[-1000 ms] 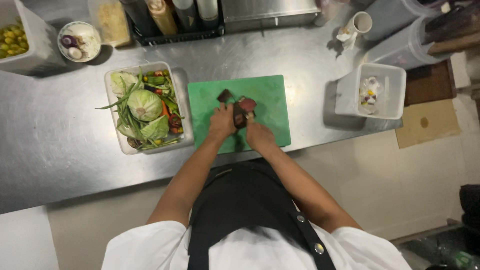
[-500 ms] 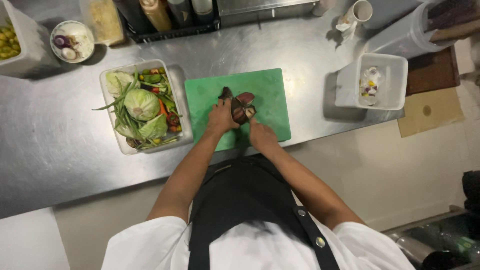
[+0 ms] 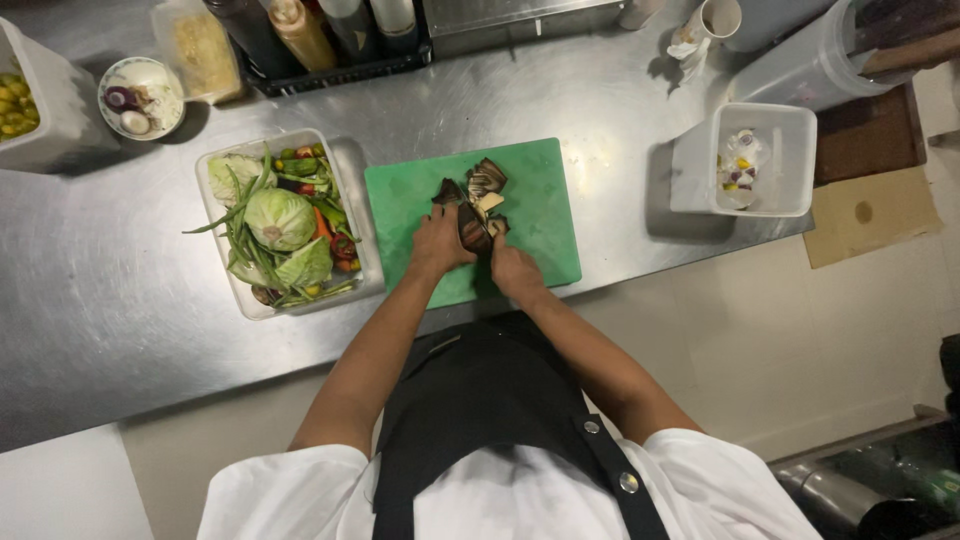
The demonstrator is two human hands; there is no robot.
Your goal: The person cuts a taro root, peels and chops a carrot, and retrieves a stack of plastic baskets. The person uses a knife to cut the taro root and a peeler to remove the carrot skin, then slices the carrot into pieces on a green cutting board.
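A green cutting board (image 3: 540, 215) lies on the steel counter (image 3: 120, 300) in front of me. Dark purple-brown vegetable pieces with pale flesh (image 3: 482, 185) are piled near its middle. My left hand (image 3: 438, 243) presses down on one dark piece (image 3: 468, 228) at the near side of the pile. Right beside it, my right hand (image 3: 515, 270) is closed around what looks like a knife handle; the blade is mostly hidden between the hands and the piece.
A clear tub of cabbage, green beans and peppers (image 3: 280, 225) stands left of the board. A white tub with scraps (image 3: 750, 160) is on the right. Behind are bottles in a black rack (image 3: 330, 35), a small bowl (image 3: 140, 95) and a tub of green fruit (image 3: 20, 100).
Both hands have stayed together at the dark piece on the board. More cut pieces now lie spread beyond the hands.
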